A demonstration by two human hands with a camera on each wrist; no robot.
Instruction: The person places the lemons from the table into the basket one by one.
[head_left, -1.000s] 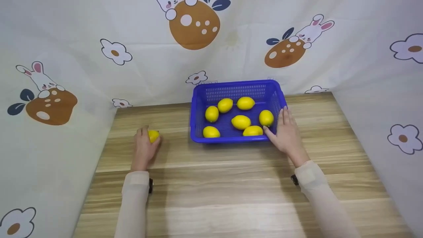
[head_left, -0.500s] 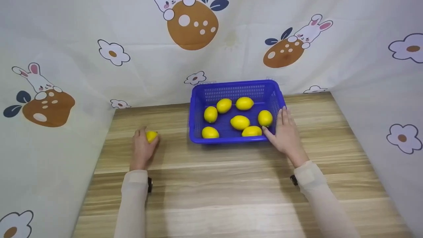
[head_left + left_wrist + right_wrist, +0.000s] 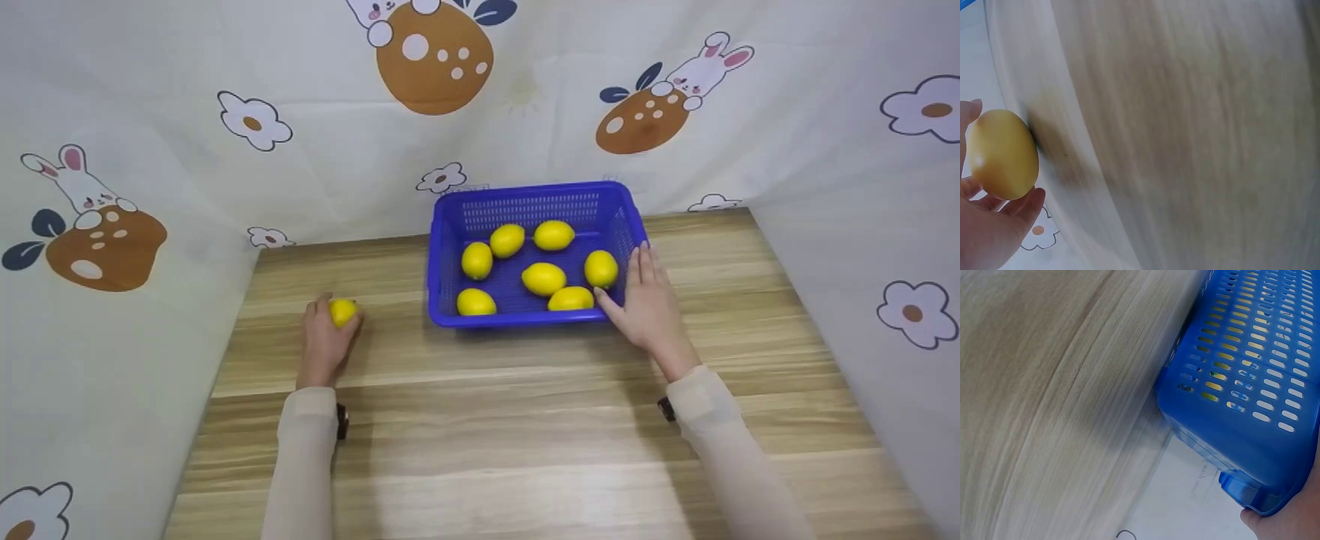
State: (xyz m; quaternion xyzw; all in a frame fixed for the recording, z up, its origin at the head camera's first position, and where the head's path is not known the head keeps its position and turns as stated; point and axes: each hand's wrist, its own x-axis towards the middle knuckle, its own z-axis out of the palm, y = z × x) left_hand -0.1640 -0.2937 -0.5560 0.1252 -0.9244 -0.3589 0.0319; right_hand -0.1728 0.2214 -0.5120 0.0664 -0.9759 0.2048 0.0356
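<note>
On the left of the table, my left hand [image 3: 327, 337] holds a yellow lemon [image 3: 344, 312] between thumb and fingers. The left wrist view shows this lemon [image 3: 1005, 154] close up, with fingertips [image 3: 1032, 203] beneath it. A blue slotted basket [image 3: 525, 319] stands at the back, holding several lemons such as one near its middle [image 3: 544, 279]. My right hand [image 3: 651, 307] rests on the basket's right front corner, fingers straight along the right rim and thumb at the front rim. From the right wrist, the basket's slotted wall [image 3: 1224, 427] hides most of the lemons.
The wooden table [image 3: 487, 427] spreads in front of both hands. A pale cloth [image 3: 322, 180] printed with rabbits and flowers hangs close behind the basket and along both sides. Each wrist wears a small dark device under a light sleeve [image 3: 304, 457].
The view has shifted slightly. A little more of the lemon shows between my left thumb and fingers. The right hand and basket have stayed in place.
</note>
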